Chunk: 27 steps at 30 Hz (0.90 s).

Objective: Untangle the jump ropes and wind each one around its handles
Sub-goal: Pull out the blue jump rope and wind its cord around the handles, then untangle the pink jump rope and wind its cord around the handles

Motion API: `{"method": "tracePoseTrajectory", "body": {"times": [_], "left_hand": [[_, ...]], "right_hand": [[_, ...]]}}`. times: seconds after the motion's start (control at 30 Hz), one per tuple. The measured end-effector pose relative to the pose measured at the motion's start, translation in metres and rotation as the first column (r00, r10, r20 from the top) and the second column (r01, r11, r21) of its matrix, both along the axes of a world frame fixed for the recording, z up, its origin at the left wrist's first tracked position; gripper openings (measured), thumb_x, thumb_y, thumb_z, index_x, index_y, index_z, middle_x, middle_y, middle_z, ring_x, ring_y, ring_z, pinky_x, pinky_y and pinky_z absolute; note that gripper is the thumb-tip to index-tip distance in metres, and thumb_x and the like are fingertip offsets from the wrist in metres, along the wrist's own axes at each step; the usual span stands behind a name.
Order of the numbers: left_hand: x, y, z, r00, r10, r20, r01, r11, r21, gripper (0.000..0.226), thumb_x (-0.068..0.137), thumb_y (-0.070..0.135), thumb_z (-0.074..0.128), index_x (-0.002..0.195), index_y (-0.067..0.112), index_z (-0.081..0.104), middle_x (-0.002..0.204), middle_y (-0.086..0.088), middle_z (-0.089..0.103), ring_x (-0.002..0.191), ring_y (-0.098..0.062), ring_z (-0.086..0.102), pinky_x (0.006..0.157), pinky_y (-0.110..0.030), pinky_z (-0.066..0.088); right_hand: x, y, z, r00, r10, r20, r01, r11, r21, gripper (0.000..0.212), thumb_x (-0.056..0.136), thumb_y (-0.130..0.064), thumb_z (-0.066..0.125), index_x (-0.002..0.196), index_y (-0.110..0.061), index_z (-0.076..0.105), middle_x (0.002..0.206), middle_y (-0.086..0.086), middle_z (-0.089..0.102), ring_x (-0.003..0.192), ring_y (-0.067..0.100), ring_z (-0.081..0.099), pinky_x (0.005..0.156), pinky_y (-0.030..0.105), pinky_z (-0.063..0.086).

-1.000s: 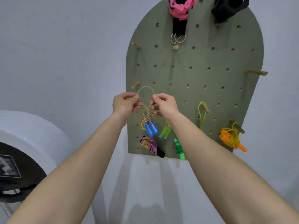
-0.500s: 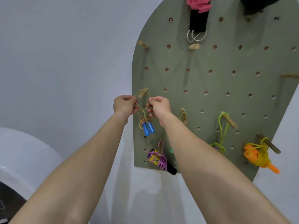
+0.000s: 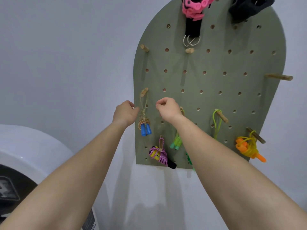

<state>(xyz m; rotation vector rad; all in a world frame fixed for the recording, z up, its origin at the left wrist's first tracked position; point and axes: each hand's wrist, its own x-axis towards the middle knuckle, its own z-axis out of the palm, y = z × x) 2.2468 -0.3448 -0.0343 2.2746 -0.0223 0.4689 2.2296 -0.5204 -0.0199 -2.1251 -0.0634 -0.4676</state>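
Observation:
A jump rope with blue handles [image 3: 145, 129] and tan cord wound round them hangs by a cord loop from a wooden peg [image 3: 144, 92] on the green pegboard [image 3: 216, 83]. My left hand [image 3: 125, 112] is just left of the cord, fingers loosely curled, holding nothing. My right hand [image 3: 167, 108] is to the right of it, fingers curled, also holding nothing. Other wound ropes hang lower: a purple one with yellow and black handles [image 3: 159, 154], a light green one [image 3: 176, 143] partly behind my right forearm, a lime one [image 3: 217, 123], and an orange one [image 3: 248, 146].
A pink and black strap with metal rings [image 3: 191, 22] and a black item [image 3: 245, 7] hang at the pegboard's top. Bare pegs [image 3: 279, 77] stick out at the right and upper left. A white and black appliance [image 3: 20, 163] stands at lower left against the white wall.
Both hands let go of the tan cord loop, which now hangs on the peg, and they drew slightly apart. The view moved closer and tilted up.

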Motion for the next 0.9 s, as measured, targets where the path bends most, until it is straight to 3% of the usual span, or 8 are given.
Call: {"method": "tracePoseTrajectory", "body": {"times": [0.07, 0.17, 0.27, 0.37, 0.47, 0.67, 0.9], "left_hand": [[-0.018, 0.002, 0.001, 0.999, -0.039, -0.026, 0.043, 0.988, 0.151, 0.042, 0.094, 0.039, 0.057, 0.127, 0.013, 0.057, 0.119, -0.006, 0.063, 0.099, -0.025, 0.057, 0.083, -0.033, 0.047], [-0.047, 0.005, 0.005, 0.994, -0.104, -0.035, 0.110, 0.948, 0.298, 0.029, 0.092, 0.043, 0.060, 0.103, 0.017, 0.054, 0.104, -0.007, 0.061, 0.089, -0.025, 0.054, 0.084, -0.041, 0.052], [-0.074, 0.008, 0.010, 0.990, -0.141, -0.019, 0.136, 0.893, 0.428, 0.046, 0.089, 0.051, 0.058, 0.115, 0.013, 0.058, 0.110, -0.007, 0.060, 0.095, -0.027, 0.057, 0.082, -0.041, 0.054], [-0.097, 0.009, 0.008, 0.985, -0.172, 0.003, 0.139, 0.807, 0.574, 0.049, 0.088, 0.052, 0.055, 0.119, 0.014, 0.056, 0.113, -0.008, 0.058, 0.102, -0.031, 0.056, 0.082, -0.040, 0.049], [-0.116, 0.005, -0.002, 0.978, -0.210, 0.008, 0.154, 0.742, 0.653, 0.046, 0.087, 0.051, 0.053, 0.115, 0.015, 0.055, 0.114, -0.009, 0.057, 0.103, -0.031, 0.054, 0.081, -0.040, 0.046], [-0.142, -0.019, -0.029, 0.966, -0.256, -0.027, 0.217, 0.756, 0.617, 0.054, 0.090, 0.051, 0.052, 0.128, 0.013, 0.054, 0.122, -0.009, 0.055, 0.110, -0.032, 0.054, 0.086, -0.042, 0.049], [-0.149, -0.067, -0.118, 0.953, -0.265, -0.145, 0.300, 0.773, 0.559, 0.040, 0.088, 0.047, 0.056, 0.116, 0.019, 0.059, 0.116, -0.008, 0.056, 0.106, -0.031, 0.056, 0.089, -0.044, 0.051]], "right_hand": [[-0.019, -0.008, 0.002, 0.999, -0.046, -0.009, 0.044, 0.991, -0.130, 0.019, 0.096, -0.024, 0.057, 0.112, -0.021, 0.068, 0.111, 0.000, 0.069, 0.105, 0.023, 0.064, 0.091, 0.034, 0.052], [-0.051, -0.016, 0.005, 0.991, -0.129, -0.023, 0.117, 0.949, -0.294, 0.029, 0.095, -0.025, 0.056, 0.122, -0.017, 0.064, 0.123, 0.005, 0.067, 0.116, 0.028, 0.061, 0.101, 0.038, 0.049], [-0.085, -0.019, 0.007, 0.979, -0.204, -0.006, 0.164, 0.803, -0.573, 0.037, 0.094, -0.025, 0.052, 0.130, -0.014, 0.058, 0.130, 0.010, 0.061, 0.118, 0.033, 0.058, 0.099, 0.044, 0.050], [-0.116, -0.020, 0.008, 0.965, -0.263, 0.014, 0.195, 0.675, -0.712, 0.042, 0.094, -0.029, 0.051, 0.133, -0.014, 0.054, 0.132, 0.014, 0.054, 0.122, 0.037, 0.052, 0.100, 0.048, 0.048], [-0.141, -0.020, 0.005, 0.952, -0.307, 0.007, 0.204, 0.613, -0.764, 0.050, 0.094, -0.035, 0.053, 0.139, -0.014, 0.048, 0.137, 0.014, 0.050, 0.129, 0.037, 0.046, 0.101, 0.051, 0.046], [-0.173, -0.039, -0.018, 0.951, -0.305, -0.039, 0.163, 0.605, -0.779, 0.052, 0.096, -0.038, 0.052, 0.140, -0.013, 0.046, 0.139, 0.014, 0.047, 0.129, 0.037, 0.045, 0.101, 0.053, 0.045], [-0.170, -0.079, -0.122, 0.954, -0.265, -0.139, 0.060, 0.625, -0.778, 0.048, 0.095, -0.036, 0.054, 0.135, -0.012, 0.049, 0.136, 0.015, 0.049, 0.127, 0.038, 0.048, 0.099, 0.048, 0.046]]}}
